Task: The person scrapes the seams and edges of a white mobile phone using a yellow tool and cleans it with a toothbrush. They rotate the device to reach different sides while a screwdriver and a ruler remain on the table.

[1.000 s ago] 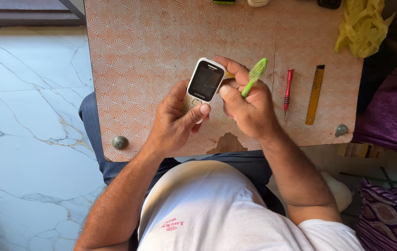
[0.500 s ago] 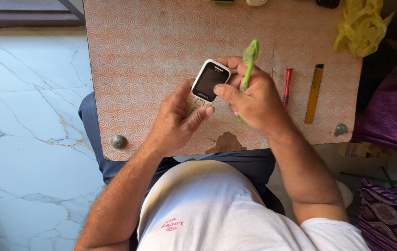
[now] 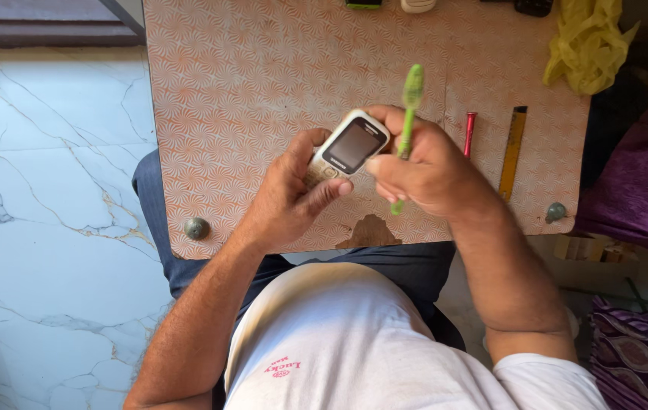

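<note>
Left hand (image 3: pixel 290 197) grips phone (image 3: pixel 348 146), top aimed up-right; right hand (image 3: pixel 423 163) clasps green toothbrush (image 3: pixel 407 121) upright, handle mostly hidden.

My left hand (image 3: pixel 290 193) sits curled in front of me, palm turned up and inward, thumb laid across toward my right. My left forearm runs up from the lower left, elbow bent. My right hand (image 3: pixel 423 163) is closed in a loose fist just beside it, knuckles up, thumb pressing toward the left fingers (image 3: pixel 305 144); the two hands look to be touching, though I can't quite tell. My right forearm slants in from the lower right.
</note>
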